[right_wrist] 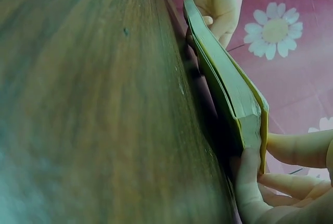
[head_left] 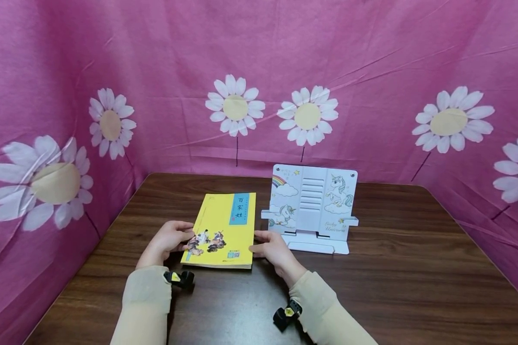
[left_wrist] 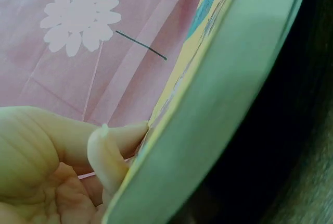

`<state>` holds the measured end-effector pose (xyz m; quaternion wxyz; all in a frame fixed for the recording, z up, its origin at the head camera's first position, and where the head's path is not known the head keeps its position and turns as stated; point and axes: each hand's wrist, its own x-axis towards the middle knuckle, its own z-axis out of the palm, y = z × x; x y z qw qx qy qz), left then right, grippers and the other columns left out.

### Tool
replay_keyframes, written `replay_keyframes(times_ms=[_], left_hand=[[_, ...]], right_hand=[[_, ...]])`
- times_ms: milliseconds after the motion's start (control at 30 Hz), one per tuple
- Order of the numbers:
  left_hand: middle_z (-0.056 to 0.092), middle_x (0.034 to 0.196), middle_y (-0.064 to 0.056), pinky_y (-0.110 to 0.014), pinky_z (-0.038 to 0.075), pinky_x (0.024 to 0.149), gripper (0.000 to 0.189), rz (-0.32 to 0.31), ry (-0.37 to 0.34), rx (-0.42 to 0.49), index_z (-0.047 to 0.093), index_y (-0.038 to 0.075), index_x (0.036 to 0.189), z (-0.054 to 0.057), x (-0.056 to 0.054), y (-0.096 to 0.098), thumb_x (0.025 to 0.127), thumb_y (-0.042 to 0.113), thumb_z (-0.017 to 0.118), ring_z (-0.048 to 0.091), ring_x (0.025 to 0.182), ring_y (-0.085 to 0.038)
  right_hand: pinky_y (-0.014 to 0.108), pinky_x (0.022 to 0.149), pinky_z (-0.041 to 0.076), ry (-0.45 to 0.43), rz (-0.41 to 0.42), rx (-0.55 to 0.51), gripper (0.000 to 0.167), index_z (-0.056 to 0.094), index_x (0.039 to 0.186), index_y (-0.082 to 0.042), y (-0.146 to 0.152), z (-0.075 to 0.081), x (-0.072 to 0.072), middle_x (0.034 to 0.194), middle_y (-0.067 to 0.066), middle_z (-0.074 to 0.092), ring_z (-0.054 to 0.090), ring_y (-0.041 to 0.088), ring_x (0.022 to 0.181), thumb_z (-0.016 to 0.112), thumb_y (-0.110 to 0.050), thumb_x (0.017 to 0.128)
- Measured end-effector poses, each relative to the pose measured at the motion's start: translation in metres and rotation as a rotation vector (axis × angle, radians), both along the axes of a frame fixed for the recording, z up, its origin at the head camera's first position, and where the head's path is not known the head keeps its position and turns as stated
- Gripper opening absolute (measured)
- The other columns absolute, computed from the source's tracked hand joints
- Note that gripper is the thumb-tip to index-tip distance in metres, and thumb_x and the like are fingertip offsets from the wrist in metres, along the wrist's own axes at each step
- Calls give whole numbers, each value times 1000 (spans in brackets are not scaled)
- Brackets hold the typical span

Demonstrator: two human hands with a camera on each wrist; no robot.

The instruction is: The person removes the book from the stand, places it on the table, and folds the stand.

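A yellow paperback book (head_left: 224, 230) with a blue title panel lies face up between both hands in the head view. On its left edge, my left hand (head_left: 166, 239) grips the near part, thumb over the cover. Opposite, the right hand (head_left: 278, 251) pinches the right edge. The right wrist view shows the book (right_wrist: 229, 75) side-on with a dark gap under it, the right hand's fingers (right_wrist: 247, 187) at its near corner. In the left wrist view the page block of the book (left_wrist: 208, 99) slants across, with the left thumb and a finger at its cover edge.
Just right of the book stands a white unicorn-patterned book stand (head_left: 311, 206), tilted back, with small side arms and a base ledge. Both are on the dark wooden table (head_left: 406, 282). A pink curtain (head_left: 371, 62) with white daisies surrounds the table's back and sides.
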<state>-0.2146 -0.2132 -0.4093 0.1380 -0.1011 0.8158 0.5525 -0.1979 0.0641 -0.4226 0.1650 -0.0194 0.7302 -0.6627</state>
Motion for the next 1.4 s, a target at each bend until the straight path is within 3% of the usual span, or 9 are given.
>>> replay_keyframes(times_ms=[167,467,600,767,867,1167,1400], left_hand=[[58,125,-24,-20,54,60,42,15,-9,12,47,-11,138,-1,-1,1,98,2,55,58,68,-7],[57,124,-25,-21,54,59,41,26,-7,16,48,-12,136,1,0,3,98,-1,54,57,67,-8],[58,124,-24,-20,53,58,40,35,-10,13,50,-11,135,-1,-1,4,98,-1,55,57,66,-7],[59,122,-23,-20,54,59,39,40,-6,14,51,-11,134,-1,-1,4,97,-1,56,58,69,-8],[59,123,-24,-20,54,59,39,40,-5,6,51,-12,134,0,-1,4,97,-1,57,58,71,-8],[61,125,-25,-22,51,61,36,58,-3,-64,56,-8,131,3,1,5,97,3,58,58,73,-10],[62,121,-20,-26,48,65,40,63,63,-86,53,-4,136,4,0,5,101,14,55,59,87,-15]], right_hand=[[40,86,58,14,3,6,56,48,137,13,-1,1,2,142,32,48,65,25,104,65,7,84],[40,93,56,7,23,54,57,49,138,11,2,1,0,144,30,48,69,21,97,65,4,84],[44,101,51,5,25,70,56,50,138,11,3,1,0,144,28,49,65,25,110,64,2,84],[54,112,37,20,11,89,57,50,137,12,2,3,2,144,29,48,45,38,135,66,2,83],[55,114,34,16,8,90,56,50,137,12,2,4,2,144,29,48,41,39,138,65,2,83],[49,105,46,41,15,91,53,48,138,13,1,7,4,139,29,54,62,31,116,60,1,87],[41,89,57,57,-22,61,48,50,136,12,4,8,2,140,29,53,71,29,97,60,-2,91]])
